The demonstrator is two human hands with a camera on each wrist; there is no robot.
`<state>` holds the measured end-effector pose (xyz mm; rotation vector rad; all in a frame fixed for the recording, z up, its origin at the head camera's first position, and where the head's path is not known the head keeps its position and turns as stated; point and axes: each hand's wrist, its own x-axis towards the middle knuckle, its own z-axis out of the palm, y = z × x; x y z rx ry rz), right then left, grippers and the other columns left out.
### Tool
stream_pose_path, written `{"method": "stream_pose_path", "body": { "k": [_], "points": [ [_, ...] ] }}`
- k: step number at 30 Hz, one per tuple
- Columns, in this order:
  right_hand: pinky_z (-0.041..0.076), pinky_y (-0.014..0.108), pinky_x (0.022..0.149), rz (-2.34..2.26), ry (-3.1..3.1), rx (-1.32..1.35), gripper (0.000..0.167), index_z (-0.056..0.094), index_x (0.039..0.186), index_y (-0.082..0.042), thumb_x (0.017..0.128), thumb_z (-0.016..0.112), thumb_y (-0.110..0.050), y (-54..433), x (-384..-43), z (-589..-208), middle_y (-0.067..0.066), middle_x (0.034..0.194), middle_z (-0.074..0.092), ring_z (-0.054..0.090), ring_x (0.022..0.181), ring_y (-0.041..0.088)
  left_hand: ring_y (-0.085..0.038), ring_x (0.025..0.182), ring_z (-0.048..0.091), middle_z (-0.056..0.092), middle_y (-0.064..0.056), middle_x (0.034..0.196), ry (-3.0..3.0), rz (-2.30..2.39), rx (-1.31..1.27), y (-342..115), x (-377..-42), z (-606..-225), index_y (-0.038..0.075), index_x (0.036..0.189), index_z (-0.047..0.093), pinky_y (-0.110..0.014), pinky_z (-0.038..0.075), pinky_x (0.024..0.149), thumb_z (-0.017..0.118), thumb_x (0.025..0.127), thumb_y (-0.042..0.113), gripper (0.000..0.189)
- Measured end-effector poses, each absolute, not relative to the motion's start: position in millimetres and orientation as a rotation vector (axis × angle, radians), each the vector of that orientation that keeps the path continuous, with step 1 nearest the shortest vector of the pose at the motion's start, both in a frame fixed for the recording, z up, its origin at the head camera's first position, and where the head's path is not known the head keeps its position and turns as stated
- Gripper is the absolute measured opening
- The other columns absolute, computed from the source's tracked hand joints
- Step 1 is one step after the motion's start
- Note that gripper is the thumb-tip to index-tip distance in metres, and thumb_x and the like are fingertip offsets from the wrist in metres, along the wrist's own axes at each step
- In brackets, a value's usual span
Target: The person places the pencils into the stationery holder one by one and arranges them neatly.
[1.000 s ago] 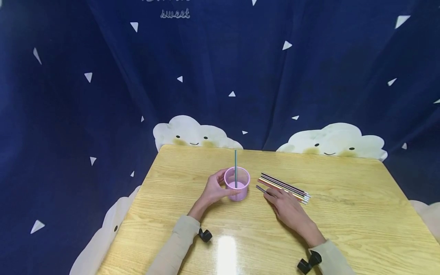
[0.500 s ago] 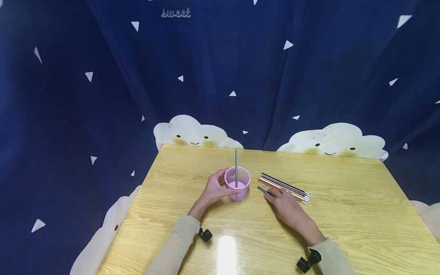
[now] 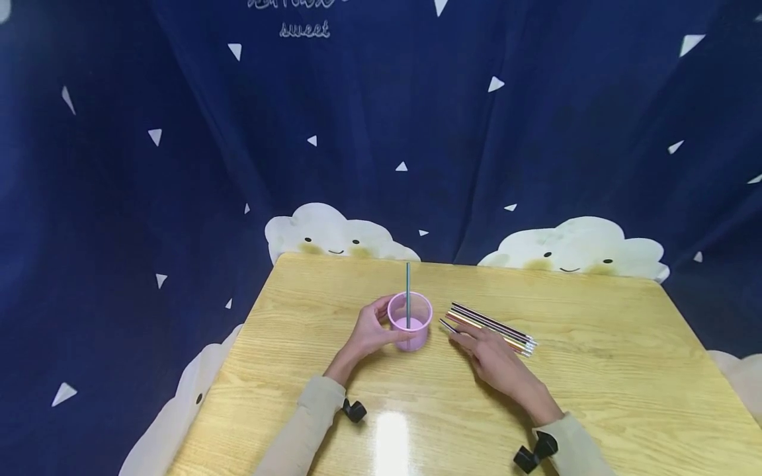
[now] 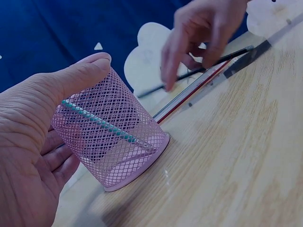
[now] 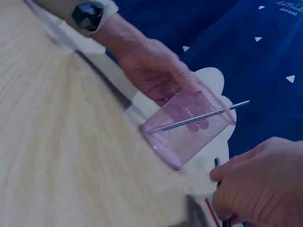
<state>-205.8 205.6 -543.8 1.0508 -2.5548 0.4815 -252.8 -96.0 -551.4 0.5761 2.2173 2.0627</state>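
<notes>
My left hand [image 3: 370,330] grips a pink mesh pen holder [image 3: 420,341], thumb along the near side and fingers round the far side. The holder stands upright on the table. One green pencil [image 3: 408,281] leans inside it, its upper end rising well above the rim. To the right, my right hand [image 3: 500,365] pinches a dark pencil [image 4: 228,56] between thumb and fingers. The pencil's front end points toward the holder, apart from it. In the left wrist view this pencil is raised at an angle over the table. Part of it is hidden by the fingers.
Several pencils [image 3: 494,323] in dark, yellow and red lie side by side just beyond my right hand. They rest on a light wooden table [image 3: 321,284]. Behind the table's far edge hangs a dark blue curtain [image 3: 381,119] with white clouds and triangles.
My right hand has shifted slightly left, and the dark pencil's front end has come a little nearer the pen holder. The left hand keeps its hold on the holder.
</notes>
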Motion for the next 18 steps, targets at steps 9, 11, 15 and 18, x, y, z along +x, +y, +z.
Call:
{"method": "stream_pose_path", "body": {
  "k": [9,11,15,18],
  "points": [
    [0.058,0.037,0.083,0.81,-2.518,0.964,0.063,0.068,0.137,-0.007,0.08,0.068,0.018,201.1,-215.9,-516.9,0.017,0.143,0.062,0.065,0.122,0.031,-0.04,0.131,0.061,0.068,-0.014,0.137,2.219,2.076,0.592,-95.1,-254.0,-550.3,0.004,0.143,0.059,-0.045,0.048,0.116,0.095,0.071,0.005,0.081],
    [0.058,0.031,0.084,0.884,-2.501,0.924,0.062,0.067,0.138,-0.009,0.082,0.071,0.017,199.1,-217.6,-512.3,0.014,0.143,0.062,0.065,0.122,0.028,-0.043,0.131,0.06,0.067,-0.018,0.137,2.21,2.089,0.612,-95.0,-254.9,-550.8,0.002,0.143,0.059,-0.048,0.047,0.116,0.094,0.072,0.003,0.08],
    [0.06,0.025,0.093,1.011,-2.404,0.893,0.061,0.067,0.137,-0.004,0.081,0.073,0.018,195.1,-222.9,-507.9,0.012,0.141,0.063,0.066,0.12,0.029,-0.047,0.131,0.058,0.065,-0.022,0.138,2.185,2.105,0.628,-95.3,-255.4,-551.7,-0.001,0.144,0.057,-0.053,0.045,0.117,0.093,0.072,0.0,0.08],
    [0.06,0.019,0.087,1.076,-2.338,0.892,0.063,0.066,0.137,-0.003,0.079,0.072,0.02,192.5,-226.6,-505.5,0.014,0.14,0.063,0.069,0.104,0.026,-0.045,0.132,0.058,0.066,-0.02,0.139,2.191,2.091,0.608,-95.7,-254.8,-551.9,0.0,0.144,0.057,-0.051,0.045,0.117,0.093,0.072,0.001,0.081]
  ]
}}
